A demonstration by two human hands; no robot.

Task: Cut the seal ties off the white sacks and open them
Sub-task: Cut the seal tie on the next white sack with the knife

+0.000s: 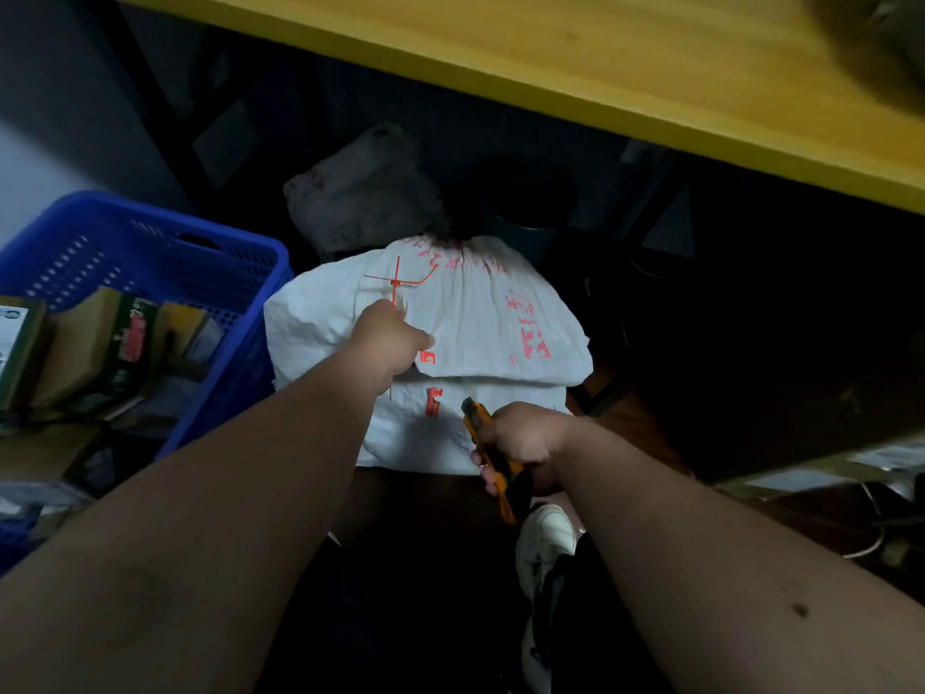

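Note:
A white sack (480, 323) with red print lies on the floor under a yellow table, on top of another white sack (420, 433). A red seal tie (398, 282) lies on the upper sack's top left. My left hand (388, 338) is on that sack just below the tie, its fingers curled on the tie's lower end. My right hand (520, 445) grips an orange and black utility knife (488, 458) above the lower sack's near edge, its tip pointing away from me. A third, greyer sack (360, 192) sits farther back in shadow.
A blue plastic crate (150, 263) holding boxes stands at the left, touching the sacks. The yellow table edge (600, 102) overhangs the far side. A dark round bin (520, 212) stands behind the sacks. My white shoe (545, 538) is below my right hand.

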